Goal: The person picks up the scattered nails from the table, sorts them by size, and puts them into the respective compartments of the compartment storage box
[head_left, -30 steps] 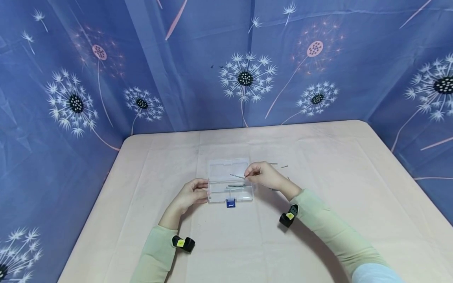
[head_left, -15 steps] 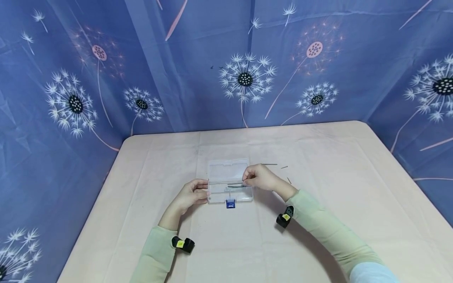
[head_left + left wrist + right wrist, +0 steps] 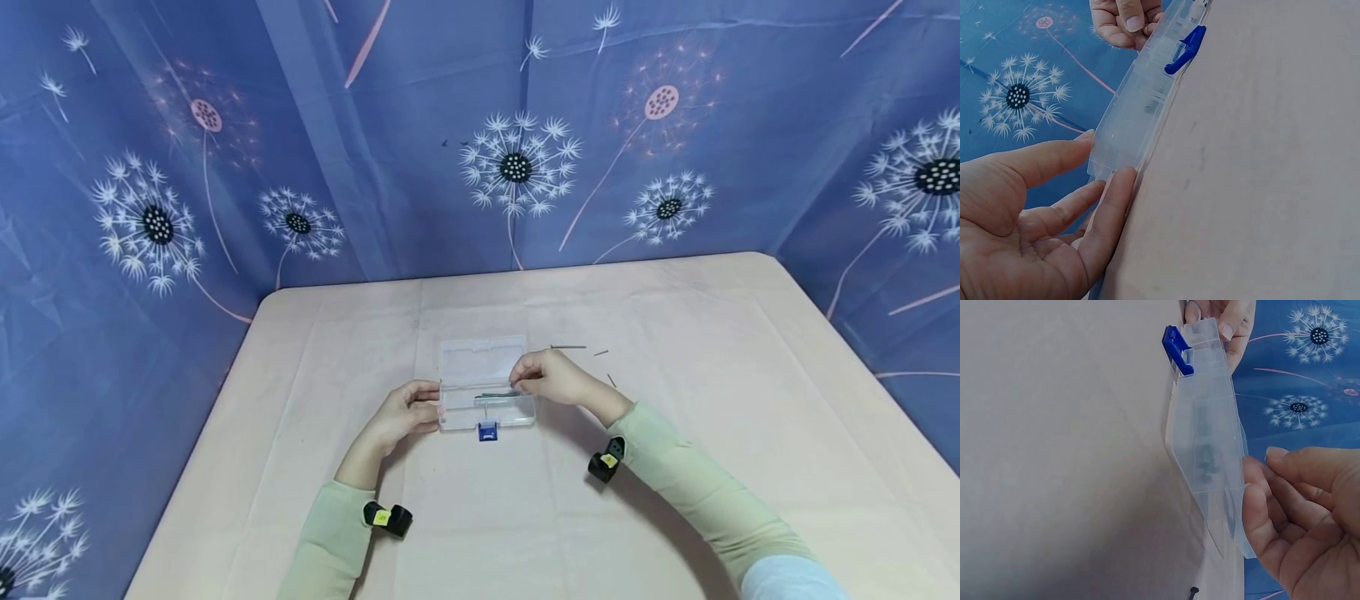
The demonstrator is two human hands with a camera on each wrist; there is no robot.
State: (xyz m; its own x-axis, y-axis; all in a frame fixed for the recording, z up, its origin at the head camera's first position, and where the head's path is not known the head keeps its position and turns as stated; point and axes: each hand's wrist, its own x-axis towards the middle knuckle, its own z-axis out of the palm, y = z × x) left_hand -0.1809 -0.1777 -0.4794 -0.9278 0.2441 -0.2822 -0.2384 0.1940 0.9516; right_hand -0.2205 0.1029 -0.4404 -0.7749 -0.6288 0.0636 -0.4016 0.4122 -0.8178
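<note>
A clear plastic case (image 3: 486, 392) is steadied at both ends on the tabletop (image 3: 675, 467).

The open case, with its lid laid back and a blue latch (image 3: 488, 431) at its near edge, is set at the middle of the pale pink tabletop. Its left end is touched by the thumb and straight fingers of the left hand (image 3: 401, 414), which is held flat and relaxed beside it. At the right end, the right hand (image 3: 551, 377) is seen with fingers curled over the tray, and a thin metal rod (image 3: 497, 394) lying along the tray is met by its fingertips; whether the rod is pinched cannot be told. More thin rods (image 3: 568, 347) are scattered on the tabletop just beyond the right hand. A blue dandelion-print cloth (image 3: 517, 158) is hung behind.
</note>
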